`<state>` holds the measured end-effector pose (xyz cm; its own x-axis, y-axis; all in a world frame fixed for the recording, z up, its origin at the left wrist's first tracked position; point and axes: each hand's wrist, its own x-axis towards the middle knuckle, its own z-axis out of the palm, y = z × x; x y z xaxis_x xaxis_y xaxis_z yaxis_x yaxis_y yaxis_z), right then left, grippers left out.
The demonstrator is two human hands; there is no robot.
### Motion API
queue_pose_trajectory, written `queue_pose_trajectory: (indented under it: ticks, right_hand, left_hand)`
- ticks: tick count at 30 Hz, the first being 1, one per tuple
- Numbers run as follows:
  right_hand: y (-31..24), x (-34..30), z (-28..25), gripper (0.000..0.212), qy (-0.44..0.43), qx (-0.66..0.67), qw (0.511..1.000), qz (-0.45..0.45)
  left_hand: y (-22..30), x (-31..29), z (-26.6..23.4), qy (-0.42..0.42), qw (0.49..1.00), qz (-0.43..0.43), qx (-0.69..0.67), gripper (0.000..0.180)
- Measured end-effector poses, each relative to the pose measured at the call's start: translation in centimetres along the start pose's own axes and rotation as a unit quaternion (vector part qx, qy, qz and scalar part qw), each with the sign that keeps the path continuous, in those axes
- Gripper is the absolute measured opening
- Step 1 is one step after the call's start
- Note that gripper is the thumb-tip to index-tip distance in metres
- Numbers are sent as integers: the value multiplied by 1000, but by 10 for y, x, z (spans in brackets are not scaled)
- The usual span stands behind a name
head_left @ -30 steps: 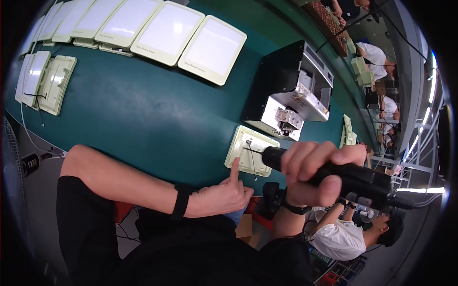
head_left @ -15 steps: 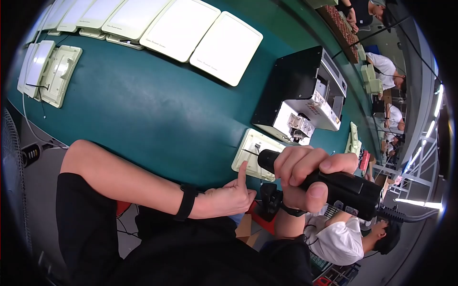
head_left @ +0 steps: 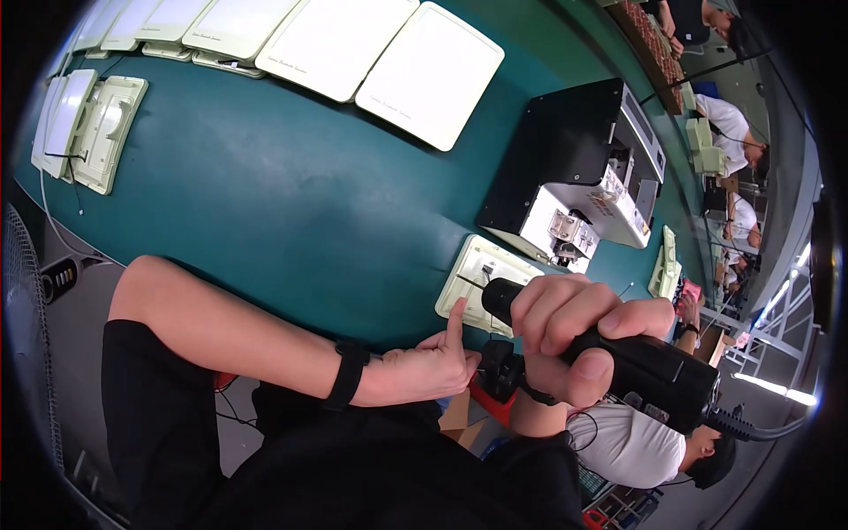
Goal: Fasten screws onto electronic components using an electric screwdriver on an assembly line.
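A black corded electric screwdriver (head_left: 654, 375) is gripped in my right hand (head_left: 574, 336), with my fingers wrapped round its body. Its thin bit points left, over the cream plastic housing (head_left: 455, 300) that lies on the green table. A small dark connector (head_left: 488, 268) shows inside this housing. Beside its near edge is my left hand (head_left: 433, 362), index finger stretched up against the housing. The other fingers curl in, and what they may hold is hidden. A dark, blocky object (head_left: 502, 367) sits just below the housing, partly behind my right wrist.
A black and silver bench machine (head_left: 565, 177) stands just beyond the housing. White-faced panels (head_left: 433, 75) line the table's far side, and opened housings (head_left: 110, 132) lie at the left. Co-workers sit at the right; one in a white shirt (head_left: 627, 442) is close to my right arm.
The view has shifted slightly, so the machine and housing appear farther right. My hands keep nearly the same pose around the housing. A co-worker's hand now shows by a red item at the right.
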<state>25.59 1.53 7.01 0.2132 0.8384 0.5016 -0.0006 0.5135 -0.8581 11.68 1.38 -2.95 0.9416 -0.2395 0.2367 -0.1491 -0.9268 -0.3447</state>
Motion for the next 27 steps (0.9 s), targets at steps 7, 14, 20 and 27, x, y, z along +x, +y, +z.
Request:
queue_pose_trajectory:
  ticks: [7,14,20,27]
  right_hand:
    - [2,-2,2,35,-15,-14,1000,-18]
    - [-49,4,-14,29,33,-29,994,-98]
    - [-49,31,-33,18,171,-145,962,-156]
    - [-41,29,-32,21,174,-155,967,-107]
  left_hand:
    - [-3,3,-2,-25,999,18,15,23]
    - [-11,4,-9,41,998,-29,31,19]
    - [-18,3,-14,49,994,-13,-99,28]
    - [-23,5,-24,-13,990,-104,-97,43]
